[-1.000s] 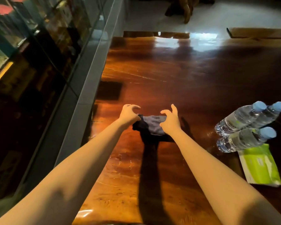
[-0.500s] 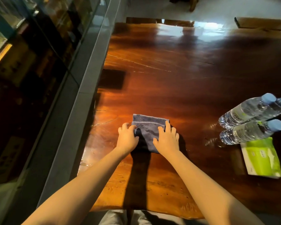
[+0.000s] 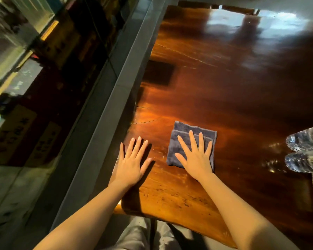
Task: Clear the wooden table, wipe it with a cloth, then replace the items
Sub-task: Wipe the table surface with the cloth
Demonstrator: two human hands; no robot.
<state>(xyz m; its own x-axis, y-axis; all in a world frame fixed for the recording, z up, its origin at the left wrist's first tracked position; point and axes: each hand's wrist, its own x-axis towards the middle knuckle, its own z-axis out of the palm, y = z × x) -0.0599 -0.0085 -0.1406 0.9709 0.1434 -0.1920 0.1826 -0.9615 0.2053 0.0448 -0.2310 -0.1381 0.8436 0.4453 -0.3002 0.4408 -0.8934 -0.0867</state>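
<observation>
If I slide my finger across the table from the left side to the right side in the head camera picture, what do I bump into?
left hand flat on the bare wooden table → right hand spread flat on the folded blue cloth → water bottles lying at the right edge

Left hand (image 3: 130,164) off cloth (image 3: 192,141), now flat on bare counter (image 3: 224,87) near left edge, fingers spread. Right hand (image 3: 194,156) alone presses cloth, palm down. Cloth went from bunched to folded flat square. Bottles (image 3: 304,152) now cut by right frame edge, probably from camera shift.
</observation>
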